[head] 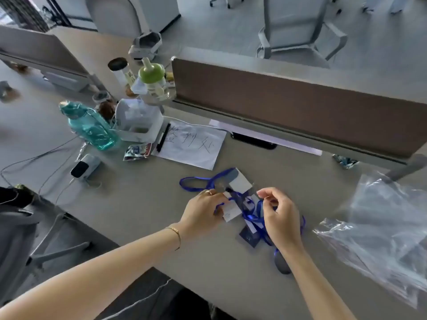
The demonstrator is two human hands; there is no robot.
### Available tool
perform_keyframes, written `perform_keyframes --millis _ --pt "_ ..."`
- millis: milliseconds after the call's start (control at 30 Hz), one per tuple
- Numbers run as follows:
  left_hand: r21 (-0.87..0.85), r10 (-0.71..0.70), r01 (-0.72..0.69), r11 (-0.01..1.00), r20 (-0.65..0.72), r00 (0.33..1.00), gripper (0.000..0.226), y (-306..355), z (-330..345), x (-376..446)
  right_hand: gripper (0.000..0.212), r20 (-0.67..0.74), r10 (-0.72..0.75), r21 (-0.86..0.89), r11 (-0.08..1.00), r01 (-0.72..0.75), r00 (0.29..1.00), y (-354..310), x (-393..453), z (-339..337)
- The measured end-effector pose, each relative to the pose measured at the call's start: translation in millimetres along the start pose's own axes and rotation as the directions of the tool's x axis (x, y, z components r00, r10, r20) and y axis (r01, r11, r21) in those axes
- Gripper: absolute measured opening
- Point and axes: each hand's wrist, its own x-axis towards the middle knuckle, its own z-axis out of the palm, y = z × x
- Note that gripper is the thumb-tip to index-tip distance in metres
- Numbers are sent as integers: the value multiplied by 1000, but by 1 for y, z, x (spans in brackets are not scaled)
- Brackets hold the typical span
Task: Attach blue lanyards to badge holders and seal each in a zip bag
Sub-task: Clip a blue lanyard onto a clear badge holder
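Observation:
Blue lanyards (253, 217) lie tangled in a heap at the middle of the desk, with one loop (196, 181) trailing off to the left. Badge holders sit among them: a clear one with a white card (240, 181) behind the heap, and a dark card (249, 237) at its near side. My left hand (203, 211) pinches a white-carded badge holder (230, 213). My right hand (280, 215) has its fingertips closed on a lanyard strand. A pile of clear zip bags (383, 227) lies at the right.
A sheet with handwriting (194, 146) and a black pen (163, 137) lie behind the work spot. A teal bottle (90, 127), a white box (138, 122), a green-capped bottle (152, 75) and cables stand at the left. A brown divider (300, 102) bounds the desk's far side.

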Motion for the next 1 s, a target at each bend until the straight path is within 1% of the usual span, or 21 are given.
perform_keyframes --millis 133,200,233,333,400,467,500,567,700,767,867,933,967,1000 --pt "21 -109 108 994 51 993 32 -28 18 15 32 86 91 -76 994 -84 992 21 15 27" --pt "13 -134 133 991 90 987 38 -39 31 26 32 113 103 -100 991 -92 988 29 25 44" --pt "9 -143 143 990 123 982 46 -44 39 31 32 126 106 -107 990 -93 986 34 29 53" --pt "55 -126 117 992 215 968 88 -54 63 44 32 162 104 -131 988 -83 981 48 42 77" --pt "100 -107 88 991 204 973 108 -62 83 50 30 191 88 -133 989 -63 978 58 49 93" --pt "107 -93 77 991 159 983 114 -71 103 54 30 206 65 -149 988 -35 976 67 55 107" --pt "96 -88 76 992 127 988 111 -76 111 56 29 209 53 -156 987 -20 976 72 58 113" --pt "64 -91 86 994 68 994 100 -85 122 61 28 223 35 -181 983 6 974 83 62 123" --pt "-46 -98 95 994 -81 992 62 -105 128 82 27 261 -12 -242 967 77 965 108 68 133" --pt "-123 -86 68 990 -145 986 47 -115 131 93 27 273 -39 -272 955 116 961 118 72 134" --pt "-179 -61 13 984 -265 962 24 -129 141 104 24 217 -75 -370 916 153 973 122 77 139" --pt "-179 -48 -16 984 -349 936 13 -135 149 106 20 191 -177 -450 858 247 965 116 77 140" --pt "-171 -31 -38 985 -381 924 11 -136 153 106 21 233 -226 -462 830 312 946 113 77 139" --pt "-169 -16 -57 984 -404 915 11 -138 156 106 28 327 -244 -449 810 377 913 110 76 137"
